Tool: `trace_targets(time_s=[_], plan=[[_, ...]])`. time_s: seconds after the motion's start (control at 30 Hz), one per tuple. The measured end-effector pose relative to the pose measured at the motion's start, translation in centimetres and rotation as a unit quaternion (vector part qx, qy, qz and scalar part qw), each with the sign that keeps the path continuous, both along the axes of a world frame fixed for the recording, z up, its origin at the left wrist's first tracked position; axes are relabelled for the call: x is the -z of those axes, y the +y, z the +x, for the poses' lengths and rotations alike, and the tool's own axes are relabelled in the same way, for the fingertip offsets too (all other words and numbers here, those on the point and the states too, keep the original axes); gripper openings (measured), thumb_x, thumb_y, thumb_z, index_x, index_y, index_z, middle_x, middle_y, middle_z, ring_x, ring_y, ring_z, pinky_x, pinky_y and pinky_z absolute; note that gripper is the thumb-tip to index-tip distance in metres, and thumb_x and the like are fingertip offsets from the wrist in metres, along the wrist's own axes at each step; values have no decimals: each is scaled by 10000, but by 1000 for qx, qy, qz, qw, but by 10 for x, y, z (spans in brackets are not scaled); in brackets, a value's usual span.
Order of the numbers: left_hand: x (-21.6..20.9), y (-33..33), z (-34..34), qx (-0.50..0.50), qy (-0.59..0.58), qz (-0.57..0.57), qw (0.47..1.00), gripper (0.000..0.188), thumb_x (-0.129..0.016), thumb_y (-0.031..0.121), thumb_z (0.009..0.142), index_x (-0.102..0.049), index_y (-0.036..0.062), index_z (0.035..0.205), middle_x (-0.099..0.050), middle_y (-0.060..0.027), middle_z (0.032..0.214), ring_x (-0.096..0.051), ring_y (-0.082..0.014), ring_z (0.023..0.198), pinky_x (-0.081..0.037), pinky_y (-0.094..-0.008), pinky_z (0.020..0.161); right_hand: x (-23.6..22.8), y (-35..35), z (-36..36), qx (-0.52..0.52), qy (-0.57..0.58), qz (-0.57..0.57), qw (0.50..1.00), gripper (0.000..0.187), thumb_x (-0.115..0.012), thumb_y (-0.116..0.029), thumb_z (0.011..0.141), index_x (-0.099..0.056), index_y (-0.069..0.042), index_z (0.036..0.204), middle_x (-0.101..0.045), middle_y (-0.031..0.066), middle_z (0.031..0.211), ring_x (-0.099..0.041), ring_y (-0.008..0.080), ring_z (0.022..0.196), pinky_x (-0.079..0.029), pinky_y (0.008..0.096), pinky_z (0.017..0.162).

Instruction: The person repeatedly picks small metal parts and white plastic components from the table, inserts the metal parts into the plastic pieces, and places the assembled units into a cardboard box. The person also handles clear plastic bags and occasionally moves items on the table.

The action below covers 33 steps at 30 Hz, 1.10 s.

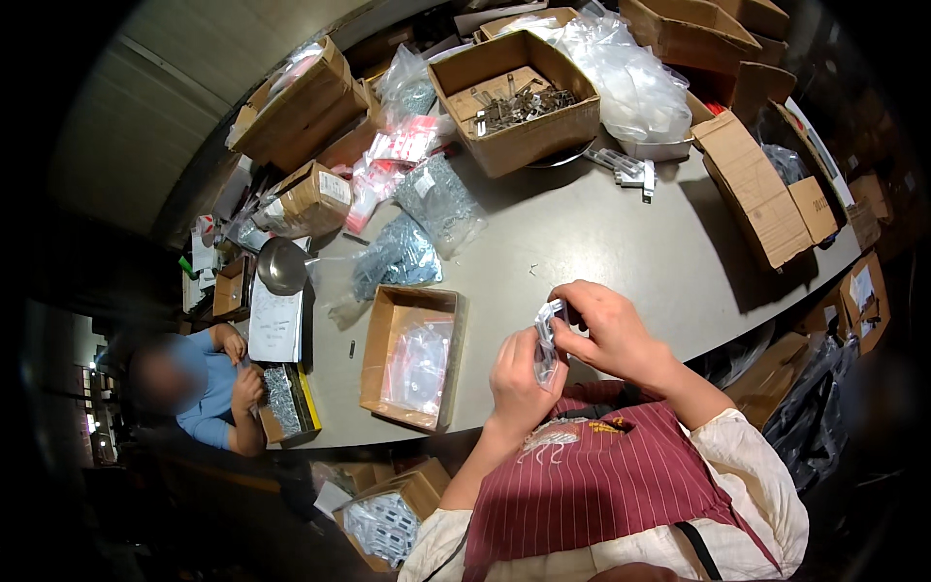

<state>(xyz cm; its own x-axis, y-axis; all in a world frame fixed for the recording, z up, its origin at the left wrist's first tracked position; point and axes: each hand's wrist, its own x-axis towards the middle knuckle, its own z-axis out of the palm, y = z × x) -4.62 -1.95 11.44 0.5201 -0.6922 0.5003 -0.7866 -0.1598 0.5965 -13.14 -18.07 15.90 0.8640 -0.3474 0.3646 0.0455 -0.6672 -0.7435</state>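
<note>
The left hand (517,381) gripped the lower part of a small clear packet (545,361) while the right hand (613,328) pinched near the white piece (551,309) at its top, seemingly so one steadied what the other handled. They held it before the red apron (582,485), probably for a close view, with a low carton (405,418) of clear bags (419,364) leftward, apparently within easy reach

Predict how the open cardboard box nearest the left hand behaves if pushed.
The cardboard box probably slides rather than tips: low, flat-sided, sitting on the table. It's likely light for its size: mostly thin clear bags show inside. Those look loose and glossy, so may slip around.
</note>
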Motion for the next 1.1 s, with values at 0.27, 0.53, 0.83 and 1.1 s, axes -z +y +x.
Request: trace_targets(time_s=[0.27, 0.53, 0.83, 1.1], plan=[[-13, -4, -8, -40, 265, -53, 962, 295, -785, 109, 853, -631, -19, 1070, -678, -149, 889, -686, -287, 784, -540, -382, 713, -6, 0, -10, -13, -28, 186, 982, 246, -684, -75, 957, -630, 18, 1178, -673, 80, 951, -666, 122, 792, -535, 281, 667], [0, -2, 2, -11, -37, -21, 999, 346, -764, 38, 776, -603, -32, 1075, -593, -175, 865, -601, -378, 778, -498, -440, 667, -3, 9, -4, 2, -37, 57, 998, 144, -732, -97, 898, -645, 4, 953, -655, 138, 1027, -646, 269, 895, -529, 363, 797], [6, -1, 3, 12, -17, -31, 999, 386, -757, 36, 736, -591, -38, 1076, -593, -181, 873, -602, -383, 779, -498, -454, 674, -1, 8, 0, 34, -80, -43, 995, 141, -744, -89, 755, -641, -23, 825, -651, 116, 1069, -556, 330, 1117, -484, 421, 928], [7, -2, -2, 5, 123, -28, 992, 308, -786, 76, 805, -621, -15, 1049, -642, -147, 858, -649, -304, 759, -525, -395, 694, -1, 4, 1, 20, -89, -33, 995, 86, -687, -53, 728, -608, -35, 757, -668, 90, 1094, -530, 365, 1246, -440, 465, 1037]])
